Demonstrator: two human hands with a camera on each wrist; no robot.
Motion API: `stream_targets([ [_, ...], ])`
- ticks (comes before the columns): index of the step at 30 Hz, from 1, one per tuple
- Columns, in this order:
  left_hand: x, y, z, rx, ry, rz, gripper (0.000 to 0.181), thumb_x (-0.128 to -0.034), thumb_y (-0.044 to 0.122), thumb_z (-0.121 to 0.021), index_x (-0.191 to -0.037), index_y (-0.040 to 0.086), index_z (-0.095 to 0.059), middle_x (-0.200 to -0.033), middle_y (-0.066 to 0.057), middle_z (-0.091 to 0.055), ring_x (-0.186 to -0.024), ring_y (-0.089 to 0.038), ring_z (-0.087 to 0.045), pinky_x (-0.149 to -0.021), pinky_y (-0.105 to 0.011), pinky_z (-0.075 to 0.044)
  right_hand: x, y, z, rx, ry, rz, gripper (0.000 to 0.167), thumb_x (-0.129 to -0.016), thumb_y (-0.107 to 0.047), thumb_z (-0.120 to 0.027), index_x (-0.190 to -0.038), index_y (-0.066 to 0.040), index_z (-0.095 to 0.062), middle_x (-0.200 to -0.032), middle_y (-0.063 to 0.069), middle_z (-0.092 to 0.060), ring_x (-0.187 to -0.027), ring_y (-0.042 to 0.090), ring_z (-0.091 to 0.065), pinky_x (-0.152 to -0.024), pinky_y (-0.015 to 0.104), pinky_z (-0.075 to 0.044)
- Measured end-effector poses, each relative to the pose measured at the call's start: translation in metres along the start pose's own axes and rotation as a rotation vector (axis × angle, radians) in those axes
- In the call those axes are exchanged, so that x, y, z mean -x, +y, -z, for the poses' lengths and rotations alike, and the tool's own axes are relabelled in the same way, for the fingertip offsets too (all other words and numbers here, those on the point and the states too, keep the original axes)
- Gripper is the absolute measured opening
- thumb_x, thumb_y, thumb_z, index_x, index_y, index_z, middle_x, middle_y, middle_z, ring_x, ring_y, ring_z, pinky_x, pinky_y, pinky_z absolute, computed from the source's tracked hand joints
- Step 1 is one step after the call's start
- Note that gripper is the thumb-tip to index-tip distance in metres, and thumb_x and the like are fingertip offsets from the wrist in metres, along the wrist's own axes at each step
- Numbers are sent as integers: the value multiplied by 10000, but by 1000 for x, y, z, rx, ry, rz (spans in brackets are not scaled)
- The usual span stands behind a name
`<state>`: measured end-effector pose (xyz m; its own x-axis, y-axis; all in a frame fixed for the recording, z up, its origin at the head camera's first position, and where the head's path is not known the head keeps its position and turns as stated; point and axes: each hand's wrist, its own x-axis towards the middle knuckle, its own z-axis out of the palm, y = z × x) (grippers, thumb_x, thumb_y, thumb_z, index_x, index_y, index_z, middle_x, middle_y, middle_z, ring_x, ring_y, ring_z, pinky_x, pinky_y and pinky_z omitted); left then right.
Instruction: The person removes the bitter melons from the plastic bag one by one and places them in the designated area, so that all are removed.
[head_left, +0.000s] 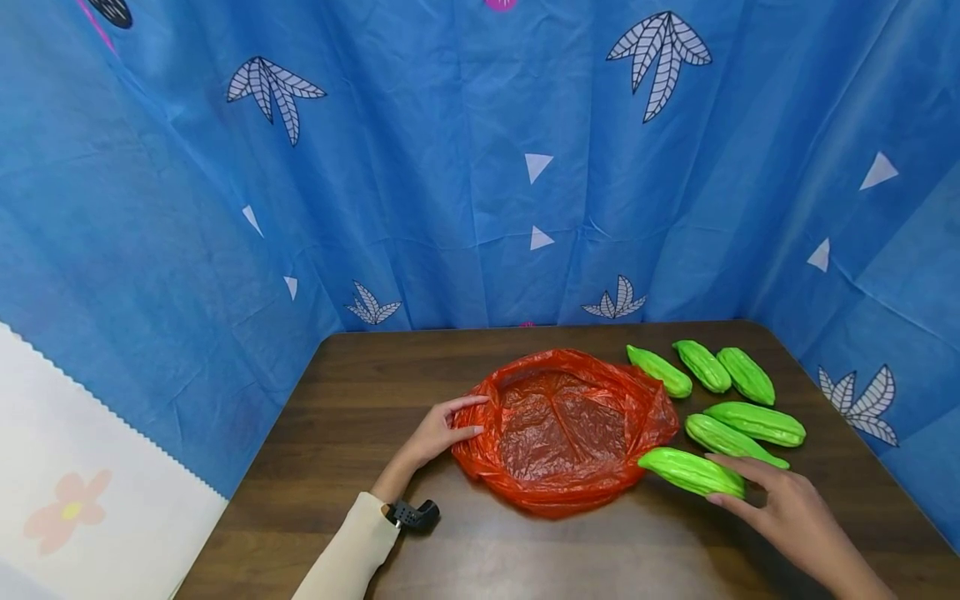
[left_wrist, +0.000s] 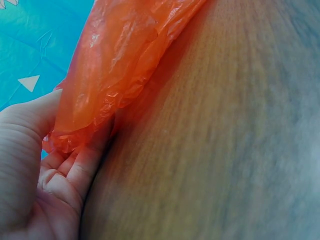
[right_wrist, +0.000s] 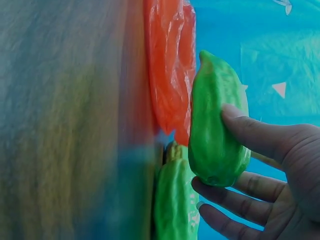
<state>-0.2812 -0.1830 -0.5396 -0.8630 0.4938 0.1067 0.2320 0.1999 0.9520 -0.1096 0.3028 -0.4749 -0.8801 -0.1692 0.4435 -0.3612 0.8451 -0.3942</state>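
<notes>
A red plastic bag [head_left: 558,498] lies on the table with its mouth spread open toward the head view. At its left rim my left hand [head_left: 438,432] pinches the thin plastic between thumb and fingers, and the left wrist view shows the bag [left_wrist: 120,65] folded into that grip. Beside the bag's right rim, my right hand [head_left: 787,500] holds a bright green bitter gourd [head_left: 690,472] by its right end. The right wrist view shows the gourd [right_wrist: 217,120] raised off the table, the thumb on one side and fingers on the other, its pointed tip away from the palm.
Several more green bitter gourds [head_left: 757,422] lie on the dark wooden table [head_left: 375,383] right of the bag, one [head_left: 660,372] close by its rim. A blue patterned curtain [head_left: 465,208] hangs behind and beside the table. White flowered cloth [head_left: 82,450] is at the left.
</notes>
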Motion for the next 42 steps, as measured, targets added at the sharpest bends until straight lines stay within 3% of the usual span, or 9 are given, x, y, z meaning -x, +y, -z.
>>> stream_targets([
  [14, 2, -1, 0, 40, -12, 22, 485, -955, 191, -732, -1421, 235, -607, -1355, -128, -599, -902, -254, -733, -783, -396, -615, 5, 11, 5, -8, -171, -151, 495, -780, -251, -876, -1211, -59, -730, -1074, 194, -725, -835, 349, -671, -661, 499, -554],
  [17, 2, -1, 0, 45, -12, 26, 478, -956, 195, -731, -1415, 254, -612, -1355, -118, -600, -906, -266, -734, -785, -407, -615, 6, 12, 6, -5, -187, -167, 506, -788, -258, -869, -1231, -64, -721, -1060, 179, -724, -727, 216, -612, -611, 414, -508],
  [20, 2, 0, 0, 45, -13, 20, 480, -960, 192, -726, -1422, 244, -607, -1365, -123, -593, -907, -265, -734, -783, -405, -615, 8, 14, 6, 7, -190, -177, 513, -793, -268, -865, -1243, -72, -715, -974, 102, -719, -593, 71, -434, -574, 328, -371],
  [23, 2, 1, 0, 43, -12, 15, 485, -960, 191, -725, -1427, 234, -602, -1365, -123, -592, -907, -252, -733, -783, -394, -615, 9, 16, 6, 17, -189, -184, 512, -801, -273, -859, -1250, -78, -710, -856, 24, -680, -543, 53, -324, -565, 317, -306],
  [28, 1, 1, 0, 33, -11, 9, 494, -953, 199, -734, -1429, 223, -601, -1353, -130, -601, -914, -243, -731, -788, -381, -614, 10, 20, 7, 19, -184, -187, 509, -794, -262, -865, -1237, -62, -713, -937, 127, -719, -694, 235, -611, -597, 390, -494],
  [30, 0, 1, 0, 27, -9, 11, 496, -950, 204, -738, -1427, 224, -603, -1356, -130, -601, -916, -246, -729, -790, -380, -614, 9, 23, 8, 17, -196, -195, 515, -798, -266, -862, -1241, -52, -709, -1036, 192, -721, -813, 370, -663, -654, 481, -546],
  [32, 0, 1, 0, 22, -7, 14, 492, -950, 200, -738, -1423, 227, -606, -1360, -124, -599, -919, -248, -727, -792, -378, -613, 9, 25, 8, 20, -219, -213, 527, -807, -285, -855, -1252, -48, -703, -1044, 213, -716, -840, 410, -666, -665, 508, -548],
  [39, 1, 1, 0, 21, -12, 14, 503, -952, 203, -733, -1435, 187, -593, -1377, -151, -582, -902, -230, -730, -782, -363, -614, 9, 28, 8, 21, -302, -291, 565, -836, -324, -831, -1294, -31, -677, -893, 129, -723, -697, 250, -622, -573, 398, -490],
  [42, 1, 0, 0, 23, -10, 19, 503, -950, 227, -738, -1432, 208, -597, -1384, -140, -577, -905, -234, -732, -784, -371, -614, 9, 30, 7, 22, -304, -297, 568, -835, -318, -833, -1294, -23, -676, -888, 146, -723, -694, 253, -625, -562, 407, -485],
])
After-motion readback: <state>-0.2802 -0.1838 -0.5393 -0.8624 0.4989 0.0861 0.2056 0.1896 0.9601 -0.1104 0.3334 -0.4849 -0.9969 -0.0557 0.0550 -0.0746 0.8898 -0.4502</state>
